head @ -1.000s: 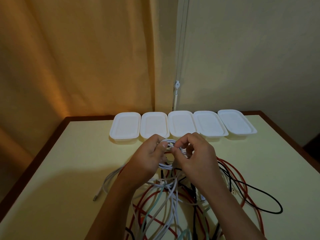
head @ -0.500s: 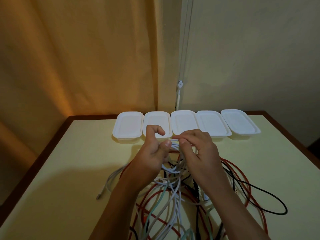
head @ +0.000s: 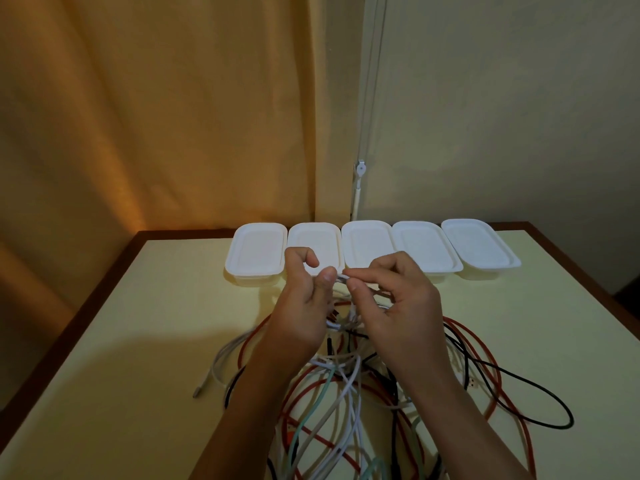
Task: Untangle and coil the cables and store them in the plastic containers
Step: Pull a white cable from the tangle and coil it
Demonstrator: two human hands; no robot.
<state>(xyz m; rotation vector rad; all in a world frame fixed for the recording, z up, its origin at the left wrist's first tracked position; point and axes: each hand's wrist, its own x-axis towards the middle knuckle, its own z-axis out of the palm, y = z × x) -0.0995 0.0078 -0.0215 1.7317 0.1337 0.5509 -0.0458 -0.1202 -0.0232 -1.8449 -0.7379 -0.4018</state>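
Above the worktop (head: 104,375), the left hand (head: 301,306) pinches a white cable (head: 341,279) under its thumb, index finger curled. The right hand (head: 398,306) pinches the same cable between thumb and forefinger. Tangled cables (head: 346,393) lie below; five lidded plastic containers (head: 367,245) line the far edge. No legible writing.

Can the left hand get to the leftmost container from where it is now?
Probably yes. The left hand is raised just in front of the leftmost container with nothing between them, but its grip is pinching the white cable along with the right hand, so it would have to release that first.
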